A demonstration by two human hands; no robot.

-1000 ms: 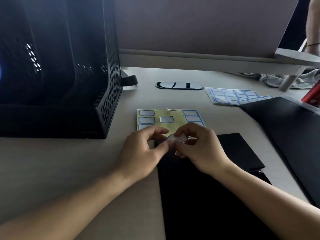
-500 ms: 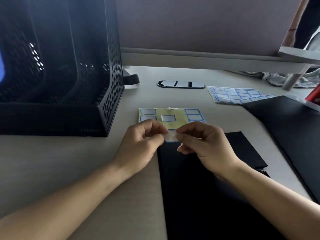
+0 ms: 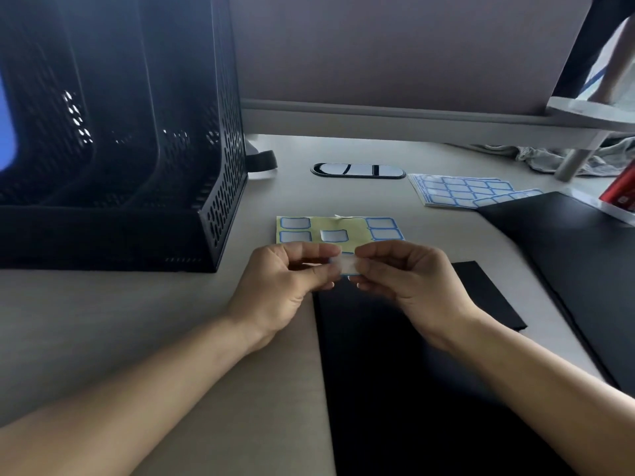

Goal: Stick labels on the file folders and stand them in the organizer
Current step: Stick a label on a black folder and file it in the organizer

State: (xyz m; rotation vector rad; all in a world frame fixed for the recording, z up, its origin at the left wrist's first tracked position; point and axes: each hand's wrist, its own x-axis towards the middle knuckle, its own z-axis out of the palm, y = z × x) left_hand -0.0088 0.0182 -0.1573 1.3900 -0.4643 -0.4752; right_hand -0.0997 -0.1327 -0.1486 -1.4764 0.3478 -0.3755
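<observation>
Head view. The left hand [image 3: 285, 283] and the right hand [image 3: 409, 280] each pinch one end of a single peeled label [image 3: 345, 264] between thumb and curled fingers. This probably keeps the adhesive face taut and off the skin. The label hangs just above the far edge of the black file folder [image 3: 412, 372], which lies flat on the desk [image 3: 103, 321], giving a firm backing for pressing.

The yellow backing sheet [image 3: 350, 225] lies just beyond the hands, partly stripped. A stack of label sheets [image 3: 460, 192] and a second folder [image 3: 567, 242] lie to the right.

The mesh organizer [image 3: 220, 187] stands at the left. Its compartments are dark, and no folder can be made out in them.
</observation>
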